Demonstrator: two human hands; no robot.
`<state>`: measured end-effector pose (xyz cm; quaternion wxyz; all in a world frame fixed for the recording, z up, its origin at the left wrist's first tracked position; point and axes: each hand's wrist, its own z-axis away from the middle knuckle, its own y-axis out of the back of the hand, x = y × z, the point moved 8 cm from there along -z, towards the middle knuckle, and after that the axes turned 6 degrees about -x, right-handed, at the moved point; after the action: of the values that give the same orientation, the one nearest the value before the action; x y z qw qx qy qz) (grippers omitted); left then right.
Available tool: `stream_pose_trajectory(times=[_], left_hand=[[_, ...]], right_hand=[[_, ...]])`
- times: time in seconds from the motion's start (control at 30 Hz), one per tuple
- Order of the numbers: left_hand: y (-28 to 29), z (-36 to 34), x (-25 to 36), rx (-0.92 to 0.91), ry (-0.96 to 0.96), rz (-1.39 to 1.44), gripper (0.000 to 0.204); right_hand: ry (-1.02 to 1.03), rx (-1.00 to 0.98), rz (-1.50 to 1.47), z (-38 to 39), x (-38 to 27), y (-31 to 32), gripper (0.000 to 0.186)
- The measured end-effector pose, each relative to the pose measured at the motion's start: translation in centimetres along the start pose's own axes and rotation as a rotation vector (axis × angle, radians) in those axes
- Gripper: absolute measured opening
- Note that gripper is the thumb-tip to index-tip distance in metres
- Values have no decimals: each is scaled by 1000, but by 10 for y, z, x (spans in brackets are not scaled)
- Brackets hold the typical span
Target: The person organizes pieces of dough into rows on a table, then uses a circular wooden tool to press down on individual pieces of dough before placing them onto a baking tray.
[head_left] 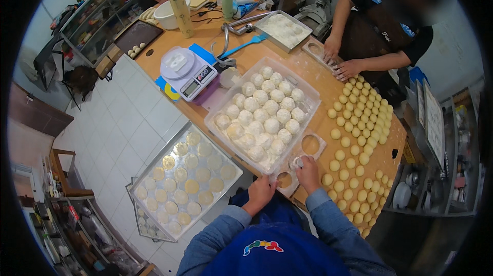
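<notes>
At the table's near edge lies a flat wooden mould (319, 148) with round holes, dusted with flour. My left hand (261, 192) grips its left end, fingers bent, close to the corner of the tub. My right hand (308, 174) is over the mould between two holes, fingers closed on a small floured dough piece (295, 163) that is partly hidden. Just beyond, a clear plastic tub (209, 122) holds several flour-coated dough balls (271, 127). Rows of bare yellow dough balls (354, 163) cover the table to the right of my right hand.
To my left, a metal tray (149, 165) of flattened dough rounds sits below table level. A digital scale (190, 73), blue brush (246, 46) and flour tray (282, 29) stand farther back. Across the table a co-worker's hands (341, 60) work at another mould (313, 49).
</notes>
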<state>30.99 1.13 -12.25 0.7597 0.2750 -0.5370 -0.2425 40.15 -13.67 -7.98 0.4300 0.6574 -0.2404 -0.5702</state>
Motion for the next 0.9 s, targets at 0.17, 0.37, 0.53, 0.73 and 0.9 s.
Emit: stream_pose_trajectory(times=[0.17, 0.37, 0.53, 0.73, 0.9], left_hand=[[4, 1, 1, -27, 11, -2, 35], [3, 1, 4, -21, -11, -16, 36], [4, 2, 0, 11, -14, -12, 36], [2, 0, 5, -78, 2, 18, 37], [0, 5, -6, -33, 69, 49, 48]], right_hand=[[-14, -52, -10, -4, 2, 1, 27], [-8, -7, -9, -2, 0, 1, 26], [12, -48, 22, -4, -4, 2, 28], [29, 41, 15, 1, -4, 9, 28], [-115, 199, -124, 9, 3, 59, 25]])
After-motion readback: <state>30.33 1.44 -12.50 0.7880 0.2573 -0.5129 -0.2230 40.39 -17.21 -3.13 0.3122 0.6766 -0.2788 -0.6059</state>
